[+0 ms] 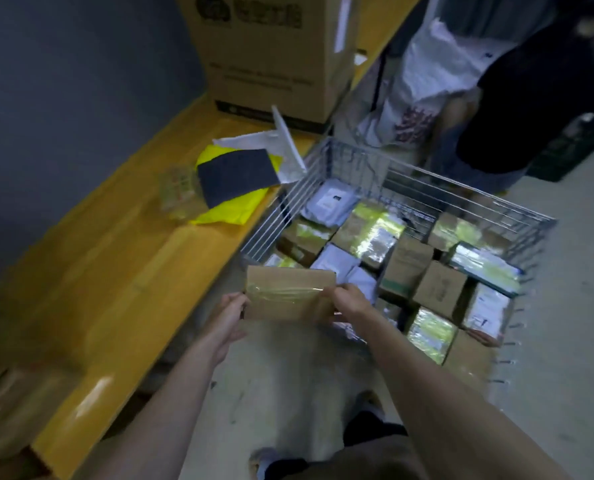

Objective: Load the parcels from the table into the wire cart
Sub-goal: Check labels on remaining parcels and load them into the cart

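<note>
A: What are we holding?

B: A flat cardboard parcel sealed with clear tape. Our left hand grips its left edge and our right hand pinches its right edge, fingers curled on it. It hangs in the air at the near corner of the wire cart, just above the rim.

A: And inside the wire cart?

B: We see it packed with parcels: brown boxes, grey mailer bags and bundles wrapped in glossy yellow-green film, lying close against one another.

A: What remains on the counter?

B: Left of the wire cart, a yellow bag lies with a dark grey flat packet on top. A white envelope leans just beyond them, and a small clear package sits beside the yellow bag, too blurred to make out. Farther along stands a large cardboard carton.

A: Anyone else?

B: Another person stands past the far side of the wire cart.
</note>
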